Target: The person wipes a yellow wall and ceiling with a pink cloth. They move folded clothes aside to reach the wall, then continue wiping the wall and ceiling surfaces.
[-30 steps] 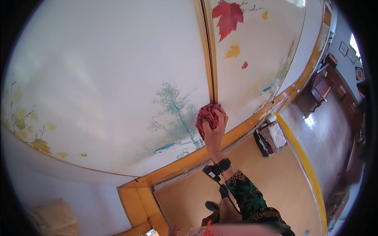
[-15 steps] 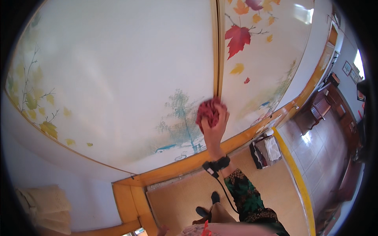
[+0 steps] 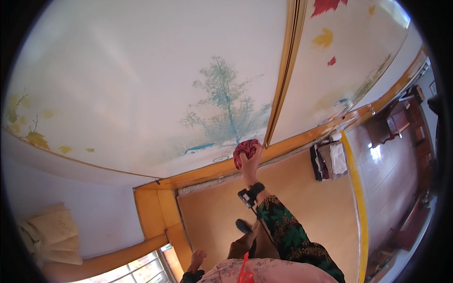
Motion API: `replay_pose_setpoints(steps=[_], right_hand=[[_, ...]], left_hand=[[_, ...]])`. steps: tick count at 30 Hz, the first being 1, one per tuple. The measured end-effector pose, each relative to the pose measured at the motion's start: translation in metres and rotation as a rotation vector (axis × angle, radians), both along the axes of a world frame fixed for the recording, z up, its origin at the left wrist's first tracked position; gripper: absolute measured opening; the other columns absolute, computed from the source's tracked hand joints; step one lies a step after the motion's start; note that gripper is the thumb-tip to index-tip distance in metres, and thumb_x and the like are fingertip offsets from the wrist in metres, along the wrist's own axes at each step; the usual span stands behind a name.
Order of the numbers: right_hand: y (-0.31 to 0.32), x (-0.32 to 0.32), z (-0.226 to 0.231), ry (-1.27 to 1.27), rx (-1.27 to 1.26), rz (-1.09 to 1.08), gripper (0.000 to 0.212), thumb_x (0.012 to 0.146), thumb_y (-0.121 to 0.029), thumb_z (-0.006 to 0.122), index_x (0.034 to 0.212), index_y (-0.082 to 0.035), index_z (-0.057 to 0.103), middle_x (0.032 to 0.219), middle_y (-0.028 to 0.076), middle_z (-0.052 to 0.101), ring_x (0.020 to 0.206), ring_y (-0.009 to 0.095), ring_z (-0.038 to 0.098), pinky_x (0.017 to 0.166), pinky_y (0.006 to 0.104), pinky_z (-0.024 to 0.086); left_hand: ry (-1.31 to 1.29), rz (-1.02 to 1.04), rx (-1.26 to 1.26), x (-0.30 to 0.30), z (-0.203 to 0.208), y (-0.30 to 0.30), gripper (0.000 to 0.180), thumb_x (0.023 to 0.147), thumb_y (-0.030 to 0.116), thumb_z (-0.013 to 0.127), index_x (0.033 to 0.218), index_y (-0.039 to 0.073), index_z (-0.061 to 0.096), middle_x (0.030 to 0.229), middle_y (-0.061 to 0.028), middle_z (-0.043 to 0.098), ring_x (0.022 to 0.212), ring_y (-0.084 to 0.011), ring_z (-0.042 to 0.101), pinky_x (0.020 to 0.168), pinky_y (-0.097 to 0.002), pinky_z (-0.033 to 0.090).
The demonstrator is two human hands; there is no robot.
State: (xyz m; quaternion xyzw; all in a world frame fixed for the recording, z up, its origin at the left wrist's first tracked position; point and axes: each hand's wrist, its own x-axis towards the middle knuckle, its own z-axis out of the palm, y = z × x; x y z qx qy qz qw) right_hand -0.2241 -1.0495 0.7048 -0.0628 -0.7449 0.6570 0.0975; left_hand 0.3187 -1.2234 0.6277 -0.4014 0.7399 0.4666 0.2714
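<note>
My right hand (image 3: 250, 166) grips a crumpled dark red cloth (image 3: 247, 150). It presses the cloth to the bottom edge of a large white sliding door panel (image 3: 155, 85), just left of the gold-brown strip (image 3: 286, 70) between two panels. A printed blue-green tree (image 3: 222, 89) stands on the panel above the cloth. My left hand (image 3: 198, 258) hangs low by my body, away from the panel, with its fingers loosely apart and nothing seen in it. A black band with a small device (image 3: 250, 194) sits on my right wrist.
A wooden ledge (image 3: 198, 175) runs beneath the panels. On the tan mat (image 3: 292, 207) to the right stands a box of folded cloths (image 3: 330, 160), beside a yellow edge strip (image 3: 357, 207). Beige fabric (image 3: 52, 233) hangs at the lower left, near a window (image 3: 141, 271).
My right hand has moved the cloth down from beside the tree to the panel's bottom edge. The view has shifted, and my left hand shows more fully.
</note>
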Motion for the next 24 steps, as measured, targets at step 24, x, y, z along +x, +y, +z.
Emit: replay_pose_setpoints(steps=[24], right_hand=[[-0.005, -0.016, -0.104, -0.364, -0.605, -0.298, 0.031, 0.089, 0.001, 0.065, 0.117, -0.003, 0.052, 0.1, 0.003, 0.061, 0.083, 0.013, 0.057, 0.074, 0.0287, 0.051]], left_hand=[[-0.036, 0.131, 0.051, 0.01, 0.043, 0.035, 0.033, 0.107, 0.029, 0.051, 0.124, 0.006, 0.067, 0.1, -0.0077, 0.075, 0.091, -0.0176, 0.073, 0.08, -0.0322, 0.057]])
